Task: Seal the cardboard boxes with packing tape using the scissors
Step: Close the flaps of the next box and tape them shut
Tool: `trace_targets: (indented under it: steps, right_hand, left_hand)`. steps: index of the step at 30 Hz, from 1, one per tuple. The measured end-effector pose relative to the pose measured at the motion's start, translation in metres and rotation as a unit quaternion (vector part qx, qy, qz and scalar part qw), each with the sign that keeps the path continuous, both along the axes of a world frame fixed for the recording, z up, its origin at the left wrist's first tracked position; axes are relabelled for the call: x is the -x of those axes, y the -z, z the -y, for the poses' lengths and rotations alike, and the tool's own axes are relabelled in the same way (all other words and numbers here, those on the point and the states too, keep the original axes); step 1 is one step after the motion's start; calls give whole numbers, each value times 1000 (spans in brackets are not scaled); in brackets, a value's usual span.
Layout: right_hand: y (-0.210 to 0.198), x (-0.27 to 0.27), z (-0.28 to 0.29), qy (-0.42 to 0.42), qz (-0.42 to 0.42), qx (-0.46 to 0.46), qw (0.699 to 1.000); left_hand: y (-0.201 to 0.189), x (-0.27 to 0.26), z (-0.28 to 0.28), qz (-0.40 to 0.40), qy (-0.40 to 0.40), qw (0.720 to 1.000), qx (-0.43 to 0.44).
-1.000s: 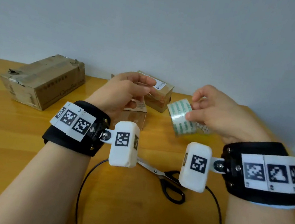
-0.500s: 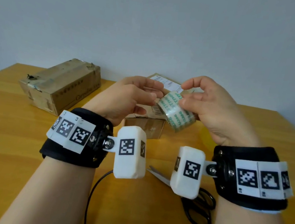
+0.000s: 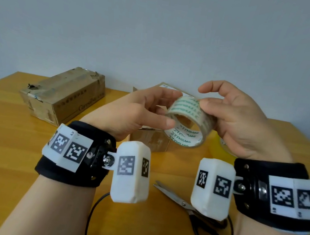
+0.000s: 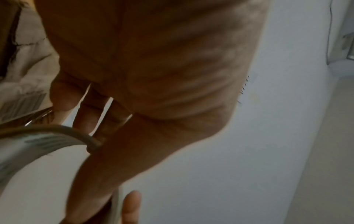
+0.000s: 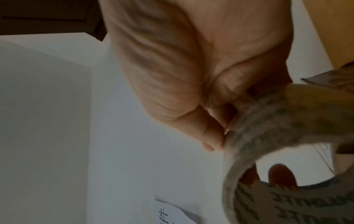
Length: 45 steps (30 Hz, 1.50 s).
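both hands hold a clear roll of packing tape with green lettering (image 3: 187,125) above the honey-coloured wooden table (image 3: 3,138): left hand (image 3: 141,113) pinching its near edge, right hand (image 3: 233,118) curled round the far side. black-handled steel scissors (image 3: 193,212) lie below; worn brown cardboard boxes (image 3: 64,95) sit by the plain pale wall (image 3: 160,31).

Black wristbands (image 3: 74,158) carry white marker-tagged camera pods (image 3: 131,172), apparently cabled.
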State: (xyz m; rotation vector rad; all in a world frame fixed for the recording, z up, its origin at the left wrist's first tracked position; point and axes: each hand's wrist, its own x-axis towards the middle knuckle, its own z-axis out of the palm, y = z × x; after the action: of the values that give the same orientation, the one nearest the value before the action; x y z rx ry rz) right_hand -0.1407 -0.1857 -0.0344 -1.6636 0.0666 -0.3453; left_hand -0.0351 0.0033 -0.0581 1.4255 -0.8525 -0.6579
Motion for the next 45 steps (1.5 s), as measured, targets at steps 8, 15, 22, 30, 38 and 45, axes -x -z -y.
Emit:
trace_targets:
  steps: [8, 15, 22, 30, 38, 45]
  right_hand:
    - [-2, 1, -3, 4, 40, 48, 998]
    - [6, -8, -8, 25, -23, 332, 943]
    - [7, -8, -2, 30, -38, 433, 900]
    - [4, -9, -5, 30, -44, 459, 887]
    - [5, -11, -10, 36, -44, 457, 888]
    - [0, -8, -14, 101, -36, 508, 854]
  left_hand:
    - [6, -6, 2, -12, -110, 993, 27]
    - [10, -10, 2, -37, -112, 993, 27]
    - [3, -11, -7, 32, -81, 996, 37]
    - [1, -9, -3, 96, -140, 984, 50]
    - [2, -8, 4, 123, -221, 967, 23]
    - [-2, -5, 3, 133, -230, 964, -8]
